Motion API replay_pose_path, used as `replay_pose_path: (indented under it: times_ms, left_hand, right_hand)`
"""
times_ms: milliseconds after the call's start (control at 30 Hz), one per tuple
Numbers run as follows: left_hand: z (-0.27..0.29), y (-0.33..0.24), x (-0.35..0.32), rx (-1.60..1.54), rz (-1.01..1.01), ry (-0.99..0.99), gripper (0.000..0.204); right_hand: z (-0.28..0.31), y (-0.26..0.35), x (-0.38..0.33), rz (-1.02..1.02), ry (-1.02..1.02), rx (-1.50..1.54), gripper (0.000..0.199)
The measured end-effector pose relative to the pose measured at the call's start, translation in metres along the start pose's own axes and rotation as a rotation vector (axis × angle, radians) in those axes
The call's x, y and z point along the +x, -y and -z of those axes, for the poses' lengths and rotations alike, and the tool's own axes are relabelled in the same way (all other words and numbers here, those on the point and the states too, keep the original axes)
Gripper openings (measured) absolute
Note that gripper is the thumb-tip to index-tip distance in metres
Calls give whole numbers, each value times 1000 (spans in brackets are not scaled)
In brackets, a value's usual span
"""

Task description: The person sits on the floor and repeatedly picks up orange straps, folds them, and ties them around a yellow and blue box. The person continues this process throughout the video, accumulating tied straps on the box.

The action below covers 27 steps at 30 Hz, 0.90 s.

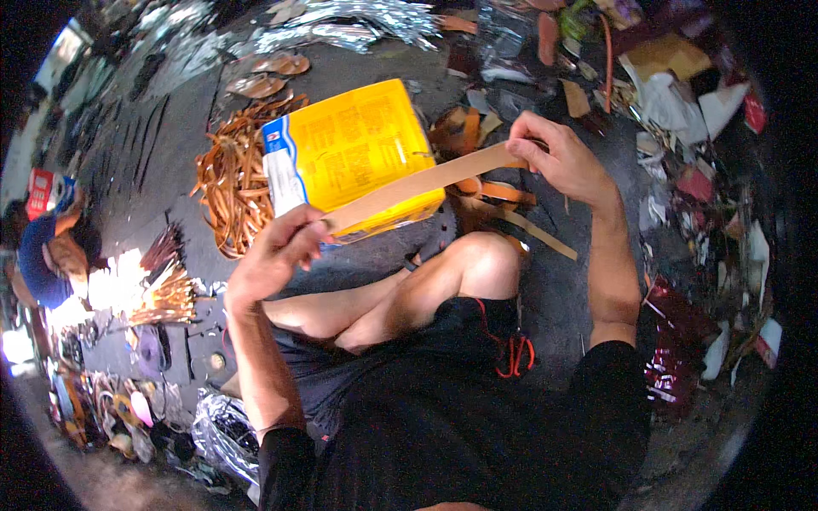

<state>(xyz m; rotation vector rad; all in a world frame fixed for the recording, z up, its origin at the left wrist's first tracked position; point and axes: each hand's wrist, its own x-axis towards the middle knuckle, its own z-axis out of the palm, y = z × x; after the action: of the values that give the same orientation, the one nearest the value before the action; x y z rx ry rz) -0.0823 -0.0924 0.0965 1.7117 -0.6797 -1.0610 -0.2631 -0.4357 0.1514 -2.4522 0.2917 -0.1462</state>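
Note:
A long, flat tan strip (pixel 426 180), leather-like, is stretched between my two hands, rising toward the right. My left hand (pixel 271 257) pinches its lower end between thumb and fingers. The upper end is in the closed fingers of my right hand (pixel 558 157). Behind the strip, a yellow box (pixel 354 145) with a blue and white side stands tilted on the floor, its lower part partly covered by the strip. A heap of glossy brown strips (pixel 232 175) lies left of the box. Orange and tan pieces (pixel 494 191) are to its right.
Red-handled scissors (pixel 516 356) lie by my right thigh. Shoe soles (pixel 260 85) and silvery strips (pixel 358 25) are at the far side. Mixed scraps (pixel 682 128) cover the right. Another person (pixel 51 255) is at the far left, near a bundle of strips (pixel 166 294).

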Motion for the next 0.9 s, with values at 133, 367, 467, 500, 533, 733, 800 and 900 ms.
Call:
replay_pose_path:
  times_ms: [133,367,467,500,533,733,800,900]
  left_hand:
    - [45,22,-16,-38,-52,-176,20]
    - [45,69,19,-470,-129,-532,15]
    - [37,75,27,-240,-120,-674,17]
    - [35,81,31,-214,-144,-739,18]
    - [36,76,31,-123,-88,-759,19]
    - [40,86,47,-159,-117,-827,18]
    - [43,85,48,-178,-108,-819,15]
    - [43,89,51,-229,-122,-815,17]
  right_hand:
    - [-17,-33,29,-108,159,177,19]
    - [-44,-53,75,-93,154,-226,18]
    - [-84,-16,98,184,-280,-286,16]
    - [-103,5,107,156,-245,-60,14]
    - [-120,27,115,255,-174,9,13]
    - [-225,86,160,652,37,167,12]
    - [-233,85,167,609,71,219,14]
    - [-237,82,166,575,90,254,14]
